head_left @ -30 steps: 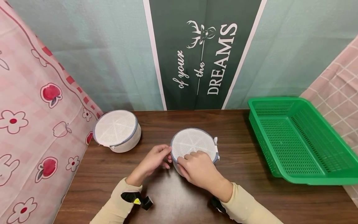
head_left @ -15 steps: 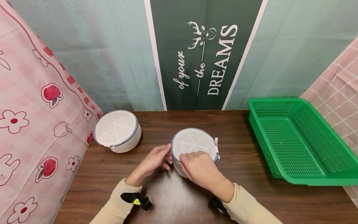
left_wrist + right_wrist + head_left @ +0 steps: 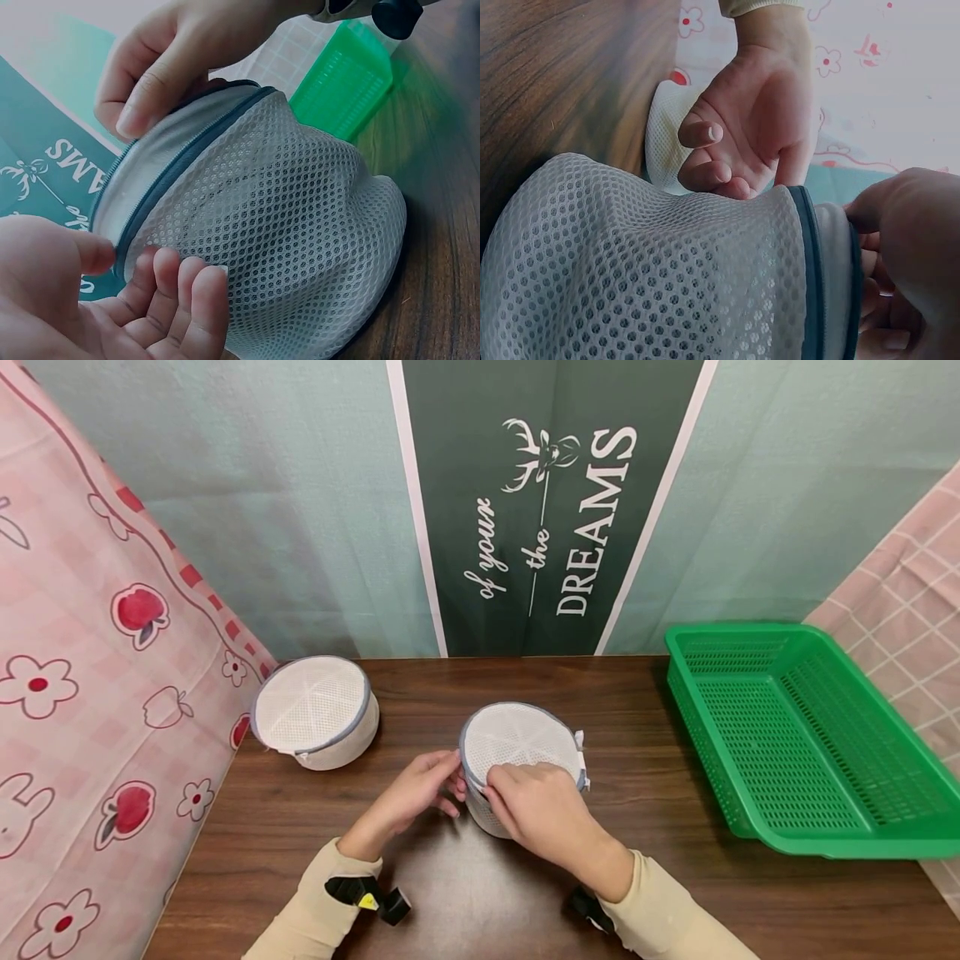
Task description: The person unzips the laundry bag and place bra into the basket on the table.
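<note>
A round white mesh laundry bag [image 3: 517,735] with blue-grey edging stands on the table before me. My left hand [image 3: 423,785] is at its left side; in the left wrist view the thumb and index finger pinch the zip edge [image 3: 150,202], the other fingers curled loosely by the mesh. My right hand [image 3: 543,810] holds the lid's front rim, its thumb [image 3: 866,210] on the edging and fingers curled over the lid. Between the two blue edges a pale strip shows, with zip teeth along it. The zip pull is hidden.
A second round mesh laundry bag [image 3: 311,706] stands at the back left. To the right is a green plastic basket [image 3: 780,752]. Fabric hangings [image 3: 300,510] enclose the back and sides of the brown wooden table [image 3: 420,685].
My right hand has shifted slightly rightward along the front rim. The left hand stays at the bag's left side, nearly unmoved. The second bag and basket are unchanged.
</note>
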`<action>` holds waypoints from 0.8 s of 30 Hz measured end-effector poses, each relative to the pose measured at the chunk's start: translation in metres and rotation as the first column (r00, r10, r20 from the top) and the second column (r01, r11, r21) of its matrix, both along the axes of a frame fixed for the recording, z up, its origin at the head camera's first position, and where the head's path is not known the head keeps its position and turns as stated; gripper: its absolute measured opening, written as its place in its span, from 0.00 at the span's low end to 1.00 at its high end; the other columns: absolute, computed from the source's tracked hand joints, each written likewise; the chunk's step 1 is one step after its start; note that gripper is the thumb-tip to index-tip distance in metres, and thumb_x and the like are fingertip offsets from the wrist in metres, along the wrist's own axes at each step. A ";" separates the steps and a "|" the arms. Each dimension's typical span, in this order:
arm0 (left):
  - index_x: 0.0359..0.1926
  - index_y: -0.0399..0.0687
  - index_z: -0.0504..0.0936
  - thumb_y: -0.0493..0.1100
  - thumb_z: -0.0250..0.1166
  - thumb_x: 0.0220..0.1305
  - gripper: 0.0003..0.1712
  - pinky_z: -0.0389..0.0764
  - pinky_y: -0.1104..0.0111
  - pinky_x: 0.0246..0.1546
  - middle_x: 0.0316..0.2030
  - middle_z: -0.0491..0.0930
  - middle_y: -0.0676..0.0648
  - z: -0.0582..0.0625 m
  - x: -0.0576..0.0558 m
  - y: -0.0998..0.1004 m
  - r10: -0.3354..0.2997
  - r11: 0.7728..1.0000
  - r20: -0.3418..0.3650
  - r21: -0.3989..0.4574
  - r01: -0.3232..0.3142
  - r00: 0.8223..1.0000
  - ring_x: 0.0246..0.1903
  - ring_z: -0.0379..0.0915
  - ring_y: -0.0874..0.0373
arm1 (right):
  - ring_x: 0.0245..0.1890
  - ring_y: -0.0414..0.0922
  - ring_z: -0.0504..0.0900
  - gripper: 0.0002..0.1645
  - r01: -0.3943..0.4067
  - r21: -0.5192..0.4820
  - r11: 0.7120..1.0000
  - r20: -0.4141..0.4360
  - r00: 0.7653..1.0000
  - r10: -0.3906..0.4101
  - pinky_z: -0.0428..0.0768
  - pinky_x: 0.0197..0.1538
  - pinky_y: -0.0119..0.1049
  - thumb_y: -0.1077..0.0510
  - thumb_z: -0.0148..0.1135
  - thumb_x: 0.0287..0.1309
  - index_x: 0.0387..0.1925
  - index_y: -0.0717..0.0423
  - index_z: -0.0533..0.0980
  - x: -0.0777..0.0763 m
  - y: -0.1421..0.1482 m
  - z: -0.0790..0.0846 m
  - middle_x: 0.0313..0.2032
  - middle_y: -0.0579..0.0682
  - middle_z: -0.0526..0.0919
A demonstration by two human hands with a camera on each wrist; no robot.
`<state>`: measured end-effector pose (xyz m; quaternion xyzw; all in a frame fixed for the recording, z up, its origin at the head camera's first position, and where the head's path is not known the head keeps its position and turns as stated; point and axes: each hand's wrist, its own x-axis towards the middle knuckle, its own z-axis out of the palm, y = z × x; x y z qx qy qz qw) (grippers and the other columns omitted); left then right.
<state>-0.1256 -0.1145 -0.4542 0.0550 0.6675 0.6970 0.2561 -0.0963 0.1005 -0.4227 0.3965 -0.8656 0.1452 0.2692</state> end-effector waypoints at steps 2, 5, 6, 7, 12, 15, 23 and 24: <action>0.42 0.33 0.75 0.44 0.48 0.80 0.17 0.82 0.68 0.26 0.30 0.74 0.47 -0.001 0.000 0.000 0.005 1.000 -0.012 -0.006 -0.005 1.000 0.30 0.75 0.58 | 0.16 0.37 0.70 0.10 0.004 -0.027 1.000 -0.007 1.000 -0.004 0.69 0.20 0.35 0.55 0.57 0.65 0.27 0.50 0.72 0.000 0.000 0.001 0.19 0.39 0.69; 0.42 0.31 0.75 0.41 0.50 0.78 0.15 0.82 0.68 0.25 0.30 0.74 0.47 -0.002 0.000 0.001 0.020 1.000 -0.020 -0.014 -0.021 1.000 0.30 0.75 0.58 | 0.17 0.37 0.71 0.10 0.005 -0.066 0.998 -0.011 1.000 -0.006 0.70 0.21 0.35 0.55 0.54 0.66 0.27 0.50 0.72 0.000 0.001 0.005 0.20 0.39 0.71; 0.42 0.31 0.75 0.40 0.50 0.78 0.14 0.82 0.69 0.25 0.30 0.73 0.47 -0.002 0.000 0.001 0.023 1.000 -0.022 -0.017 -0.024 0.999 0.30 0.75 0.58 | 0.17 0.37 0.71 0.10 0.005 -0.079 0.997 -0.010 1.000 -0.006 0.70 0.21 0.35 0.55 0.54 0.67 0.28 0.50 0.72 0.000 0.002 0.006 0.20 0.39 0.71; 0.41 0.31 0.75 0.40 0.50 0.77 0.14 0.82 0.69 0.25 0.30 0.73 0.47 -0.002 0.000 0.001 0.025 0.999 -0.027 -0.018 -0.026 0.999 0.30 0.75 0.58 | 0.17 0.37 0.72 0.10 0.005 -0.093 0.996 -0.009 1.000 -0.006 0.71 0.21 0.35 0.55 0.53 0.67 0.28 0.51 0.73 0.000 0.003 0.007 0.20 0.39 0.71; 0.37 0.35 0.74 0.38 0.48 0.77 0.13 0.82 0.68 0.25 0.29 0.73 0.47 -0.002 0.000 0.003 0.038 0.999 -0.025 -0.024 -0.039 0.999 0.30 0.74 0.58 | 0.18 0.38 0.73 0.11 0.014 -0.151 0.988 0.005 1.000 -0.014 0.74 0.22 0.37 0.54 0.52 0.70 0.30 0.51 0.74 -0.002 0.008 0.012 0.20 0.39 0.74; 0.36 0.35 0.74 0.38 0.47 0.77 0.13 0.82 0.68 0.24 0.28 0.73 0.46 -0.002 0.000 0.002 0.046 0.999 -0.027 -0.025 -0.046 0.999 0.29 0.74 0.57 | 0.19 0.39 0.75 0.13 0.034 -0.182 0.983 0.004 0.999 -0.034 0.75 0.23 0.39 0.53 0.51 0.71 0.31 0.51 0.75 -0.003 0.013 0.014 0.21 0.40 0.76; 0.35 0.35 0.74 0.38 0.48 0.76 0.13 0.83 0.68 0.25 0.29 0.74 0.46 -0.005 0.000 0.000 0.047 0.999 -0.038 -0.022 -0.048 0.998 0.32 0.76 0.51 | 0.16 0.41 0.72 0.11 0.102 -0.272 0.957 -0.014 0.994 -0.110 0.70 0.19 0.38 0.53 0.54 0.68 0.31 0.51 0.77 -0.006 0.032 0.027 0.21 0.41 0.76; 0.35 0.35 0.74 0.38 0.48 0.76 0.13 0.83 0.68 0.25 0.29 0.74 0.46 -0.005 0.000 0.000 0.047 0.999 -0.039 -0.023 -0.048 0.998 0.32 0.77 0.50 | 0.16 0.40 0.71 0.10 0.110 -0.285 0.952 -0.013 0.993 -0.119 0.70 0.18 0.38 0.53 0.54 0.68 0.31 0.51 0.77 -0.006 0.034 0.028 0.21 0.41 0.75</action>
